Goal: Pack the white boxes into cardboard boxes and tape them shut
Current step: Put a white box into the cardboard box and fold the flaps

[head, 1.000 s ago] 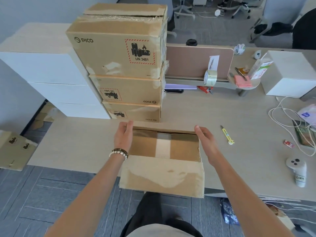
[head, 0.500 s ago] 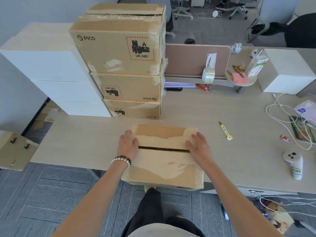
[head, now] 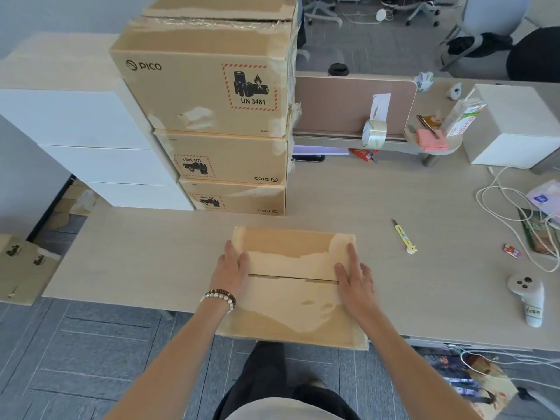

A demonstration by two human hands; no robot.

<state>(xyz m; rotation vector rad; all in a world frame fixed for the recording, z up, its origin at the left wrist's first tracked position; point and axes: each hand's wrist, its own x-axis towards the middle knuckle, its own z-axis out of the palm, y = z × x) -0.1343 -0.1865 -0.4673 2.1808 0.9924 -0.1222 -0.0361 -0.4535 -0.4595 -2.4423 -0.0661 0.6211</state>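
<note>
Both hands, left hand and right hand, lay flat and spread, pressing the cardboard box flaps between them closed, probably to hold the seam for taping.

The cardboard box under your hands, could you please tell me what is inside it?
I cannot tell. The cardboard box has both flaps folded shut, with the left hand and right hand pressing flat on them. Only a thin dark seam shows; the contents are covered.

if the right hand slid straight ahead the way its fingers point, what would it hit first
The right hand lies flat on the closed cardboard box, fingers pointing away. Past the box's far edge the desk looks bare up to the tape roll; depth is uncertain.
</note>
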